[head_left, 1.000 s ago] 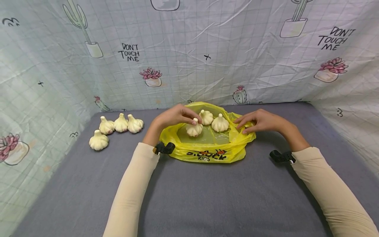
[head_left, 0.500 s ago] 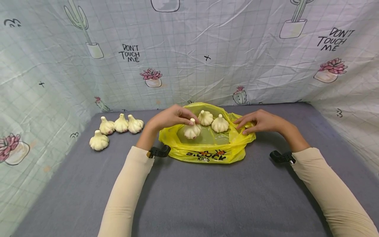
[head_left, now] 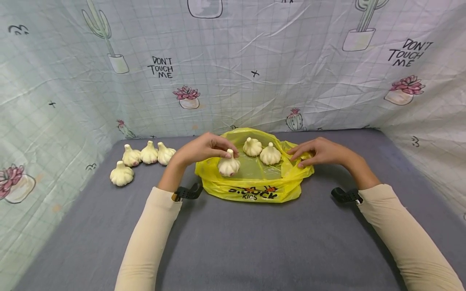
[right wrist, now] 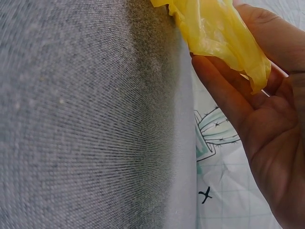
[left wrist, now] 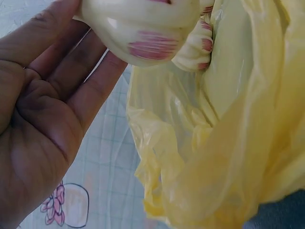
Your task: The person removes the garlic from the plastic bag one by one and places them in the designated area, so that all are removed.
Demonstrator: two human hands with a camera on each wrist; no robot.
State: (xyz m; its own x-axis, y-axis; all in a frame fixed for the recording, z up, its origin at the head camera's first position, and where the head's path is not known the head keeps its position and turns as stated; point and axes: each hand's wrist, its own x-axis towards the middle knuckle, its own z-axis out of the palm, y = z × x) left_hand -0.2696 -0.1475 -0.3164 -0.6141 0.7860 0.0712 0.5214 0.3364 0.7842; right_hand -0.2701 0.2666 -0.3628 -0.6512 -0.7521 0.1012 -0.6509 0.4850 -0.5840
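Observation:
My left hand (head_left: 204, 150) pinches a garlic bulb (head_left: 229, 165) by its stem, over the left part of an opened yellow plastic bag (head_left: 251, 190). In the left wrist view, purple streaks mark the underside of the held bulb (left wrist: 147, 36). Two more bulbs, one at the back (head_left: 252, 146) and one to its right (head_left: 270, 154), sit inside the bag. At the bag's right side my right hand (head_left: 324, 152) grips the crumpled edge. The right wrist view has this yellow plastic (right wrist: 219, 38) between the thumb and fingers of the right hand (right wrist: 271, 114).
Several garlic bulbs stand in a group at the back left of the grey table (head_left: 262, 242), the nearest one (head_left: 121, 173) a little in front of the others. A printed fabric backdrop (head_left: 233, 81) rises behind and at both sides.
The left hand has moved left and slightly toward me, carrying the pinched garlic bulb away from the two others in the bag. My right hand keeps its hold on the bag's edge.

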